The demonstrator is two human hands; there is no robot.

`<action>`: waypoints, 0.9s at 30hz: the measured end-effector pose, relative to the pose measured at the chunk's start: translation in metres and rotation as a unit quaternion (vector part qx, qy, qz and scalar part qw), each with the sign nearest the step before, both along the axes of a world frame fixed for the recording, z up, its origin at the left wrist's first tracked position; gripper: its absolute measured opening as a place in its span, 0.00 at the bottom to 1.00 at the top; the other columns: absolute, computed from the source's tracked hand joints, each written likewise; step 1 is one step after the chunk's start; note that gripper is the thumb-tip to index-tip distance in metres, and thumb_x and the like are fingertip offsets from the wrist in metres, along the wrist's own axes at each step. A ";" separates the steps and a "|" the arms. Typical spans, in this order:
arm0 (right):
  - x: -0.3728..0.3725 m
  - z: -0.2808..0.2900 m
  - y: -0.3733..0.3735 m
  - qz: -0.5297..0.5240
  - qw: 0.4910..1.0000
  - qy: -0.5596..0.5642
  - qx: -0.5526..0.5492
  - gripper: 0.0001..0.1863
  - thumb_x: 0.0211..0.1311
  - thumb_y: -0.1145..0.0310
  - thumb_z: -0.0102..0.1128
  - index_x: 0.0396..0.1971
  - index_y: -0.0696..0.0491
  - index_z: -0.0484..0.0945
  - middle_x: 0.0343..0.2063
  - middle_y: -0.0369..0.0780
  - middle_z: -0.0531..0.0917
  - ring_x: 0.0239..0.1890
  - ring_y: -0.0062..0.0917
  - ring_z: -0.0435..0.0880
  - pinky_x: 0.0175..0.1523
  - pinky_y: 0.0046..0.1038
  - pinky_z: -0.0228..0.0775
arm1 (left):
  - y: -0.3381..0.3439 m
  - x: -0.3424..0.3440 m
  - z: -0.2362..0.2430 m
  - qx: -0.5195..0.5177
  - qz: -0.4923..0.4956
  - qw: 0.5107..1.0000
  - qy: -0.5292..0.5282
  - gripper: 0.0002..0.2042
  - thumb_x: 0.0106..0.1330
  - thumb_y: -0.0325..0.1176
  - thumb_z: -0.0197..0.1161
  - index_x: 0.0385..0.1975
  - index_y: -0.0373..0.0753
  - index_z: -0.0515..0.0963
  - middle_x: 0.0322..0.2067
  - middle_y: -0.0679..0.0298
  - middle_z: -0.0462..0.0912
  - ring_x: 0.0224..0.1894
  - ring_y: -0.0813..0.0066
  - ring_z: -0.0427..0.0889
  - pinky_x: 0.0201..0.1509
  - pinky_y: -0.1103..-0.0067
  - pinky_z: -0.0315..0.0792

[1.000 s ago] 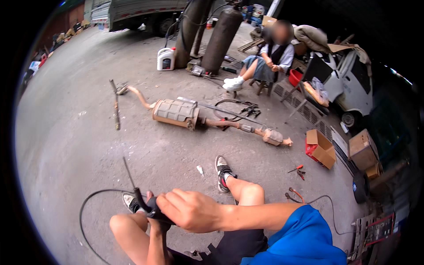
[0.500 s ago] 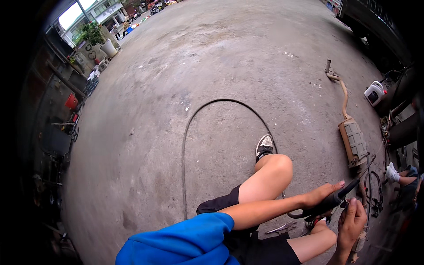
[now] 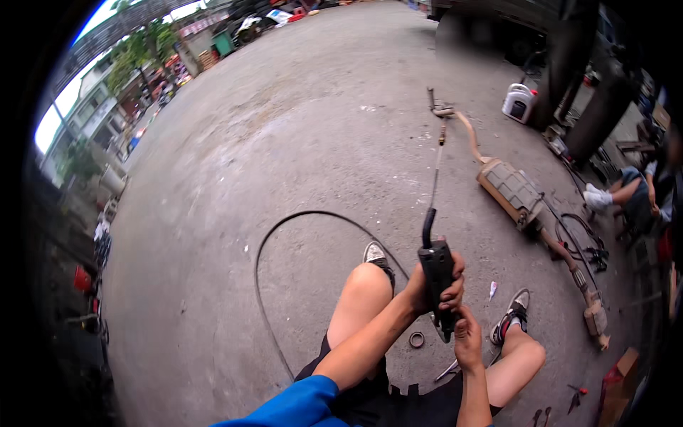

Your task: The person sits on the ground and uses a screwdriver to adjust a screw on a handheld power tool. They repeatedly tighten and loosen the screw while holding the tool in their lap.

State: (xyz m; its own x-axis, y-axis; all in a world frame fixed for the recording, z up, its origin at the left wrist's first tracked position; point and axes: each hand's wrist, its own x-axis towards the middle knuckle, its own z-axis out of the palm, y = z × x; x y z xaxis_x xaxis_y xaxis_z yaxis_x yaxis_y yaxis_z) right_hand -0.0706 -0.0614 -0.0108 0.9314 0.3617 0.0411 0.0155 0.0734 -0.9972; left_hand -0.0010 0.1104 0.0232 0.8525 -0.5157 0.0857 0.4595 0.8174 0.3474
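My left hand [image 3: 418,293] is wrapped round the black handle of a hand-held gun [image 3: 436,267]. From its bent black neck a thin metal rod [image 3: 436,174] with a brass-coloured piece sticks out, pointing away from me; its exact kind is unclear. My right hand [image 3: 467,345] is closed at the handle's lower end, fingers pinched; what lies between them is hidden. A dark ring [image 3: 417,339] lies on the ground just below the handle. Beyond my left leg, a black hose [image 3: 265,245] curves in a loop.
A rusty exhaust muffler with pipes [image 3: 511,186] lies to the right. Farther off stand a white jug [image 3: 519,103] and a parked vehicle [image 3: 484,32]. A small white tube [image 3: 493,289] lies near my right shoe [image 3: 514,313]. Another person [image 3: 629,192] sits at the right.
My view has turned right. The gun, which pointed right, now points away from me, and both hands have come in front of me. The right hand has moved onto the handle's lower end.
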 end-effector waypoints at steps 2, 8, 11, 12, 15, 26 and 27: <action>0.002 0.019 0.009 0.065 0.997 0.028 0.045 0.37 0.64 0.36 0.53 0.50 0.60 0.75 0.40 0.37 0.76 0.47 0.22 0.74 0.55 0.26 0.65 | 0.006 0.000 0.000 -0.031 -0.037 0.999 -0.021 0.32 0.72 0.66 0.27 0.31 0.39 0.65 0.10 0.59 0.66 0.09 0.64 0.67 0.18 0.69 0.66; 0.000 0.013 -0.017 0.097 0.970 0.180 0.135 0.30 0.62 0.44 0.64 0.51 0.55 0.75 0.33 0.32 0.73 0.33 0.15 0.72 0.36 0.20 0.67 | -0.038 0.013 0.033 0.177 -0.013 0.984 -0.013 0.33 0.72 0.66 0.29 0.46 0.37 0.66 0.21 0.54 0.75 0.17 0.59 0.75 0.26 0.66 0.73; -0.004 0.004 -0.030 0.003 0.962 0.173 0.211 0.31 0.60 0.42 0.65 0.47 0.56 0.76 0.31 0.31 0.73 0.30 0.14 0.71 0.35 0.19 0.66 | -0.051 0.029 0.050 0.564 0.319 0.734 -0.203 0.18 0.77 0.45 0.48 0.48 0.33 0.72 0.26 0.66 0.73 0.25 0.77 0.73 0.31 0.78 0.72; -0.003 -0.005 -0.035 -0.033 0.968 0.150 0.196 0.28 0.60 0.43 0.65 0.42 0.56 0.77 0.30 0.31 0.73 0.27 0.13 0.70 0.32 0.18 0.66 | -0.049 0.016 0.057 0.492 0.387 0.762 -0.166 0.17 0.78 0.43 0.48 0.44 0.33 0.74 0.25 0.69 0.69 0.25 0.82 0.67 0.29 0.81 0.66; 0.000 -0.018 -0.037 -0.098 0.933 0.208 0.275 0.24 0.64 0.42 0.60 0.36 0.51 0.78 0.28 0.28 0.73 0.29 0.12 0.70 0.32 0.18 0.64 | -0.051 -0.070 0.176 0.209 0.349 0.780 -0.476 0.15 0.77 0.39 0.48 0.45 0.30 0.72 0.26 0.62 0.72 0.27 0.77 0.70 0.35 0.83 0.72; 0.001 -0.018 -0.052 -0.311 0.815 0.310 0.379 0.32 0.56 0.34 0.63 0.32 0.53 0.73 0.19 0.29 0.66 0.21 0.15 0.64 0.24 0.22 0.60 | -0.034 -0.147 0.286 -0.031 0.141 0.766 -0.627 0.16 0.62 0.19 0.50 0.14 0.48 0.65 0.15 0.77 0.63 0.10 0.85 0.58 0.13 0.83 0.50; 0.000 -0.020 -0.055 -0.312 0.814 0.307 0.382 0.32 0.56 0.34 0.63 0.32 0.53 0.73 0.19 0.29 0.66 0.21 0.15 0.64 0.24 0.22 0.60 | -0.027 -0.147 0.281 -0.035 0.130 0.774 -0.618 0.16 0.60 0.18 0.50 0.13 0.48 0.65 0.15 0.77 0.63 0.10 0.85 0.57 0.12 0.83 0.50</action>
